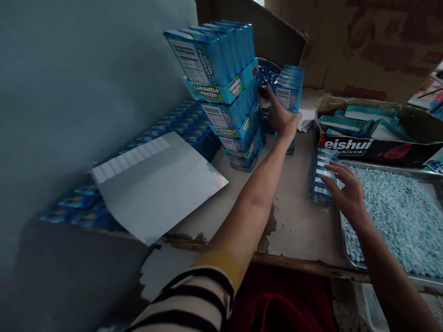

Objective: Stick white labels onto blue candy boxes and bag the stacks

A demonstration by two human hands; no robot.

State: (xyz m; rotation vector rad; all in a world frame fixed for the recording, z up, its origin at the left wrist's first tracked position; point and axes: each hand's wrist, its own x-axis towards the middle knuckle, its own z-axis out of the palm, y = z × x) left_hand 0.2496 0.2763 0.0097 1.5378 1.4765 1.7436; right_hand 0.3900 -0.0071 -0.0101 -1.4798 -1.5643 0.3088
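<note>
My left hand [282, 119] reaches to the back of the table, around the near side of a row of blue candy boxes [290, 90] on a short stack. One finger stretches up along the row's left side and the thumb is at its right; the other fingers are partly hidden. To the left rises a tall stack of blue candy display trays [221, 92] marked "Caramelo Macizo". My right hand [348, 191] is open, fingers apart, at a clear-wrapped pack of small blue boxes [322, 180]; I cannot tell whether its fingertips touch the pack.
A metal tray [342, 230] of pale blue candies [398, 212] lies at right. Behind it, a carton [387, 150] holds blue trays. A white sheet [159, 184] lies over rows of blue boxes [83, 203] at left. A round container [265, 69] stands behind the stacks.
</note>
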